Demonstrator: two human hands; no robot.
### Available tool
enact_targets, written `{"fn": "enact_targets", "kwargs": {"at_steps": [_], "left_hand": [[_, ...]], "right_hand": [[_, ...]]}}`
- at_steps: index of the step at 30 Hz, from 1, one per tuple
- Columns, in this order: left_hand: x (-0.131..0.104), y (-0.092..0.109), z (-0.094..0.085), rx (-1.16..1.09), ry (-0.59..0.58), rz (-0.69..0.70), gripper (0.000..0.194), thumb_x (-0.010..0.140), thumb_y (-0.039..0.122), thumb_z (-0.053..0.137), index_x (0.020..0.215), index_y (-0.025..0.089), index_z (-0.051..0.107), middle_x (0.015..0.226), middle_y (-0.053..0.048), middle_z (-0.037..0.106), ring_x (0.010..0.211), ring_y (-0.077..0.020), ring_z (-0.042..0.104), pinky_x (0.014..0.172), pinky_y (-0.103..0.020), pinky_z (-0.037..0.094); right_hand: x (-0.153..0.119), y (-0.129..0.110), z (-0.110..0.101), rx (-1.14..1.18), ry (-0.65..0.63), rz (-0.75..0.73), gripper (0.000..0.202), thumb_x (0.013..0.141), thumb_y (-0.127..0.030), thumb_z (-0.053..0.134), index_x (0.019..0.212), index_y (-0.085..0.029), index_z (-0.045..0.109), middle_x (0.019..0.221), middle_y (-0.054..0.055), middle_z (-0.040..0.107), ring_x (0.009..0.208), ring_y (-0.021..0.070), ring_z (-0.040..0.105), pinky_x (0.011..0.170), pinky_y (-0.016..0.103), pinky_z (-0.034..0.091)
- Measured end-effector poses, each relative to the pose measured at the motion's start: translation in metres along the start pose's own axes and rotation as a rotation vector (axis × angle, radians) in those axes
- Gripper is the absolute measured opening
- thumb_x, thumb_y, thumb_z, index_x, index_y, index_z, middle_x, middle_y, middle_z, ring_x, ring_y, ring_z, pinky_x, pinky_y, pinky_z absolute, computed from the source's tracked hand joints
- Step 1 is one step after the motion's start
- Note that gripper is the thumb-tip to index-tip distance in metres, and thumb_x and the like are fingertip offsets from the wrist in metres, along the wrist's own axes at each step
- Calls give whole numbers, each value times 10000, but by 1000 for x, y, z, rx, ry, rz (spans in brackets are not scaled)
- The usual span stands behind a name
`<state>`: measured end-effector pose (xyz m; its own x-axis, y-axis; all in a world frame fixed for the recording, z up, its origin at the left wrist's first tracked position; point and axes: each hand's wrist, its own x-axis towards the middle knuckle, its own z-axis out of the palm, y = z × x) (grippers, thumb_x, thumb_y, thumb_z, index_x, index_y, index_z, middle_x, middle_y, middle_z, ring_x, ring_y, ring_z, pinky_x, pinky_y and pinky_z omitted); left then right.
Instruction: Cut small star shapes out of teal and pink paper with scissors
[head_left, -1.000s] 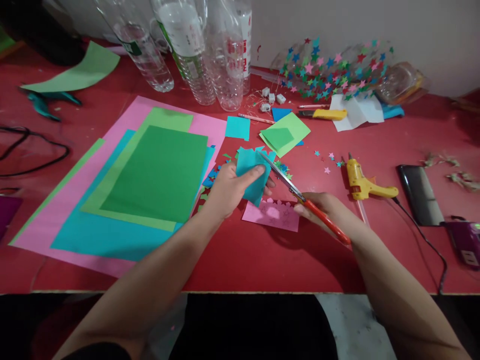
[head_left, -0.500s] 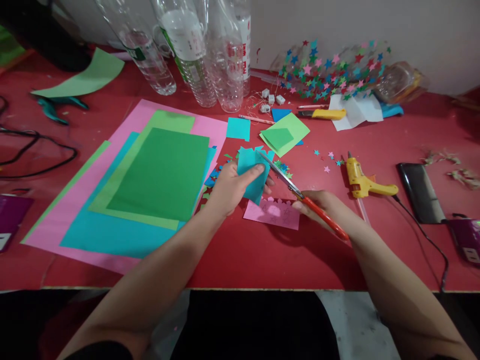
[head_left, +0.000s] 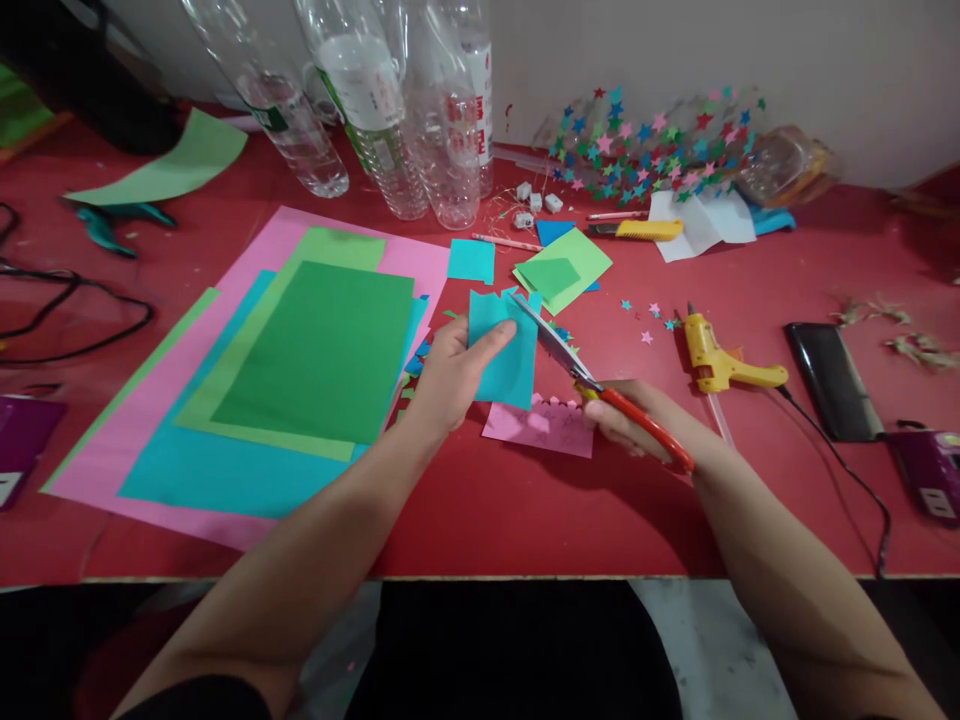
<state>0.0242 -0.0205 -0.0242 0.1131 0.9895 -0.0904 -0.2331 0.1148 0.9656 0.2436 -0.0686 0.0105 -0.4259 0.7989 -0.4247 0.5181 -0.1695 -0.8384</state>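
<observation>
A small sheet of turquoise paper [head_left: 504, 372] with a jagged upper edge is pinched in my left hand [head_left: 459, 372], thumb across its front. My right hand [head_left: 637, 425] grips a pair of scissors [head_left: 645, 428] by the red handles. Their blades reach up and left to the paper's top edge. Just below lies a pink paper piece [head_left: 536, 432] with notched top edge and faint star outlines. Coloured paper scraps [head_left: 420, 355] lie beside and behind my left hand, partly hidden by it.
Stacked coloured sheets [head_left: 315, 350] cover the table's left side. Clear plastic bottles [head_left: 450, 150] stand at the back. A star-covered bottle [head_left: 652, 145] lies against the wall. To the right are a yellow cutter [head_left: 637, 230], a glue gun [head_left: 720, 362] with its cord, and a black phone [head_left: 832, 380].
The turquoise paper has turned to face me more squarely, and my left fingertips behind it no longer show. The scissors stay at its top edge. The whole view shifts slightly.
</observation>
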Motion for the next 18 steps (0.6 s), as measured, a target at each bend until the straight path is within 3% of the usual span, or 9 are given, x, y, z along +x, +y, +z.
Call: {"fn": "enact_targets", "kwargs": {"at_steps": [8, 18], "left_hand": [[-5, 2, 4, -18, -39, 66, 209, 763, 400, 687, 711, 202, 644, 656, 30, 633, 625, -118, 586, 588, -249, 479], [-8, 5, 7, 36, -38, -7, 226, 774, 430, 659, 695, 222, 615, 597, 19, 599, 729, -168, 614, 574, -274, 457]], "right_hand": [[-3, -6, 9, 21, -3, -7, 519, 857, -661, 441, 652, -184, 460, 438, -63, 388, 396, 78, 368, 433, 231, 292], [0, -6, 26, 95, 72, -37, 465, 871, -604, 452, 669, -186, 483, 460, -60, 402, 382, 74, 343, 416, 237, 278]]}}
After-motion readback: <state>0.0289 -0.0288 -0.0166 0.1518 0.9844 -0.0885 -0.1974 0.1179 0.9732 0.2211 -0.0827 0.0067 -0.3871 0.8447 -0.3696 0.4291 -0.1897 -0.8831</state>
